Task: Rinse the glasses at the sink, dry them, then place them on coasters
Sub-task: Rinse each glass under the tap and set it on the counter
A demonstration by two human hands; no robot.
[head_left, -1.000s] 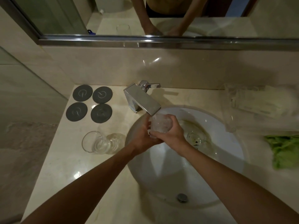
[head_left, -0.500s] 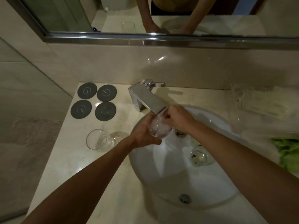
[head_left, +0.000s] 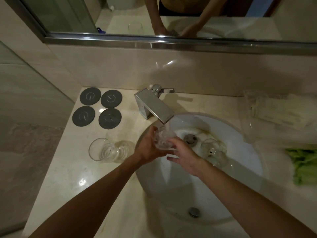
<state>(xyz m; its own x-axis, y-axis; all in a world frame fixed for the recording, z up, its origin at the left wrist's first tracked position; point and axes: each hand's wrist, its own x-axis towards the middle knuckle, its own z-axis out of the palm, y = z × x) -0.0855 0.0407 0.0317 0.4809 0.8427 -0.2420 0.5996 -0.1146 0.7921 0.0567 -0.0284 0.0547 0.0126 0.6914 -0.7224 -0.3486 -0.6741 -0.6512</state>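
Glass [head_left: 163, 139] in left hand [head_left: 151, 148] grip under faucet [head_left: 154, 105].

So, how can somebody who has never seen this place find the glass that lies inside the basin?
Start at the white sink. Right of its drain a clear glass lies on its side. Unlike the other glasses, no hand holds it and it is not on the counter.

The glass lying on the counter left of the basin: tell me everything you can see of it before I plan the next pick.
The glass on the counter is a clear, plain tumbler with no stem or handle, and it looks like glass. It lies on its side on the pale stone counter, its round open mouth turned to the left, its base toward the sink. It sits just in front of the four dark coasters, apart from them. No hand touches it. It looks empty.
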